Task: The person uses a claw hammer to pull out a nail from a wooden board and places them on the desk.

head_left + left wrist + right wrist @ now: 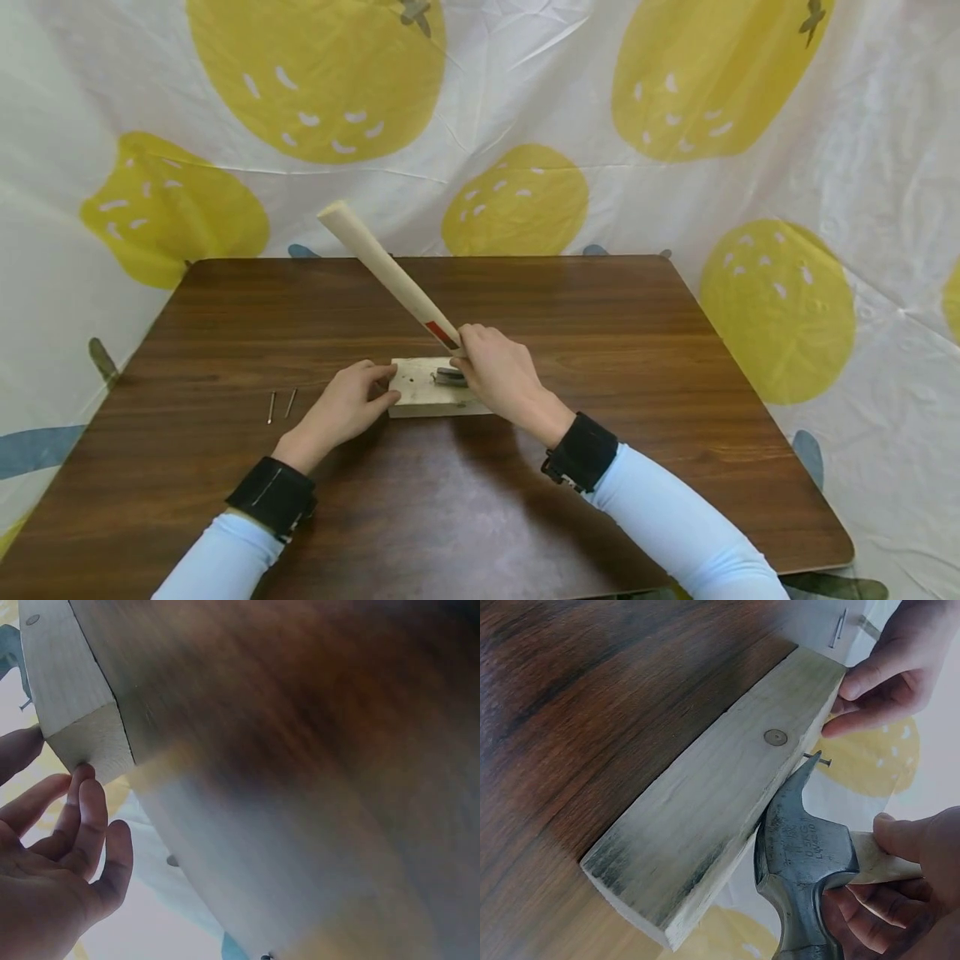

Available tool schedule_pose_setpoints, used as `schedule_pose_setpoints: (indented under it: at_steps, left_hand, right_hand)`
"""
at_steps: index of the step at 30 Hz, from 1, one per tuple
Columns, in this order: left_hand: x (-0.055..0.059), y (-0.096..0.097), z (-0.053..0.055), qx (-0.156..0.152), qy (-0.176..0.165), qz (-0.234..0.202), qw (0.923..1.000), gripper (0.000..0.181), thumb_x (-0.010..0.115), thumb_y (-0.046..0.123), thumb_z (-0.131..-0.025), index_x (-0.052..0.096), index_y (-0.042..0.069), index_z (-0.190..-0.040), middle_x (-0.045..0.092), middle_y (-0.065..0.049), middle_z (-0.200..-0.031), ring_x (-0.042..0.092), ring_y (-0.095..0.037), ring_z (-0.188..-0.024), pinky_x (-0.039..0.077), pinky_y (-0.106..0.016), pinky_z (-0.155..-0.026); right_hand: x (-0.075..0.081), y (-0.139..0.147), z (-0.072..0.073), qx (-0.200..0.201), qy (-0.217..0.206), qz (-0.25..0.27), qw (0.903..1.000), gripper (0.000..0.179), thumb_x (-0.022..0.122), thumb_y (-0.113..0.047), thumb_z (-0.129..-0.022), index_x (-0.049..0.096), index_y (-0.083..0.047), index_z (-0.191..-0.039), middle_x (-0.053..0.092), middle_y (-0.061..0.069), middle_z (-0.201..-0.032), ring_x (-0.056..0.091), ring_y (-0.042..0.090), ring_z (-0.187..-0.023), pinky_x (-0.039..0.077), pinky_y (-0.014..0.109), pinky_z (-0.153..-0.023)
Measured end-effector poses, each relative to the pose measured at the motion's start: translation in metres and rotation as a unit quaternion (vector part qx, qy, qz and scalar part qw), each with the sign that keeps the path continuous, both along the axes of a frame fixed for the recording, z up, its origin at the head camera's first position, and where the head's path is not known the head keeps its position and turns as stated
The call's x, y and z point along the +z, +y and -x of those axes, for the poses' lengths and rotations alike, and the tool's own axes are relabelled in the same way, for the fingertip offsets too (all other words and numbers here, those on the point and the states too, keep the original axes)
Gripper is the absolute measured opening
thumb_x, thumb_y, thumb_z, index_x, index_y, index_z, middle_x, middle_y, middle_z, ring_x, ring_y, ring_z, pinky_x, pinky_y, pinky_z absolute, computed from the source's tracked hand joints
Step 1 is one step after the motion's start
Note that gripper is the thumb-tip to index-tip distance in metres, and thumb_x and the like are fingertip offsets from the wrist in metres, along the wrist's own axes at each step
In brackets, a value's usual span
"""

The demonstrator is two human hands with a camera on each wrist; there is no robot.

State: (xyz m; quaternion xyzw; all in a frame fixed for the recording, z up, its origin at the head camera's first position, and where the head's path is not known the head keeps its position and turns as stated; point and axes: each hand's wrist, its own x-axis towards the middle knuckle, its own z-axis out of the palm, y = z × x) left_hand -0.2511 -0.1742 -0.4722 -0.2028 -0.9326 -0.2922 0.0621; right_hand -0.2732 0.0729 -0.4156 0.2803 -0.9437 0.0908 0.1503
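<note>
A pale wooden block [412, 398] lies on the brown table. At its left end, my left hand [343, 407] holds the corner between thumb and fingers. My right hand [502, 375] grips a claw hammer by its wooden handle [390, 271], close to the head. The handle slants up and to the left. In the right wrist view, the steel hammer head [802, 847] rests against the block, its claw tip at a nail [825, 761] that sticks out of the wood. Whether the nail sits fully in the claw's slot, I cannot tell.
Two loose nails [272, 408] lie on the table [450, 508] left of my left hand. A round mark [775, 737] shows on the block's side. Behind the table hangs a white cloth [510, 100] with yellow fruit prints.
</note>
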Motion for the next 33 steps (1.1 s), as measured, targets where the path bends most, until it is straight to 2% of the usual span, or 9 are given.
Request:
schedule_pose_setpoints:
  at_steps: [6, 16, 27, 33]
  left_hand:
    - [0.0007, 0.0016, -0.0011, 0.007, -0.011, -0.001, 0.9999, 0.041, 0.072, 0.018, -0.091, 0.064, -0.006, -0.123, 0.062, -0.010, -0.102, 0.064, -0.025, -0.090, 0.048, -0.035, -0.076]
    - [0.0017, 0.0053, 0.0025, 0.004, -0.004, 0.003, 1.0000, 0.040, 0.073, 0.017, -0.089, 0.065, -0.006, -0.120, 0.063, -0.011, -0.101, 0.065, -0.024, -0.088, 0.049, -0.034, -0.076]
    - [0.0013, 0.0086, 0.0027, 0.007, -0.012, -0.005, 0.9999, 0.039, 0.074, 0.018, -0.089, 0.066, -0.005, -0.119, 0.063, -0.010, -0.099, 0.065, -0.024, -0.088, 0.049, -0.034, -0.076]
    - [0.0017, 0.0079, 0.0025, 0.009, -0.014, 0.001, 0.9999, 0.039, 0.074, 0.018, -0.089, 0.066, -0.005, -0.119, 0.062, -0.009, -0.099, 0.064, -0.024, -0.088, 0.049, -0.034, -0.076]
  right_hand:
    - [-0.0009, -0.0024, 0.0004, 0.000, 0.005, -0.004, 1.0000, 0.022, 0.067, -0.034, -0.095, 0.054, -0.017, -0.100, 0.057, -0.006, -0.088, 0.058, 0.012, -0.079, 0.046, 0.029, -0.055]
    - [-0.0012, -0.0046, 0.0027, 0.005, 0.019, 0.000, 0.9998, 0.024, 0.068, -0.034, -0.094, 0.053, -0.016, -0.100, 0.057, -0.004, -0.089, 0.059, 0.014, -0.078, 0.046, 0.031, -0.055]
    - [-0.0032, -0.0062, 0.0029, 0.007, 0.007, 0.028, 0.9996, 0.024, 0.068, -0.032, -0.095, 0.055, -0.014, -0.104, 0.056, -0.005, -0.089, 0.058, 0.012, -0.076, 0.047, 0.031, -0.057]
    - [-0.0039, -0.0067, 0.0030, -0.001, 0.006, 0.036, 0.9993, 0.024, 0.068, -0.033, -0.094, 0.055, -0.015, -0.101, 0.055, -0.006, -0.087, 0.057, 0.012, -0.074, 0.046, 0.030, -0.056]
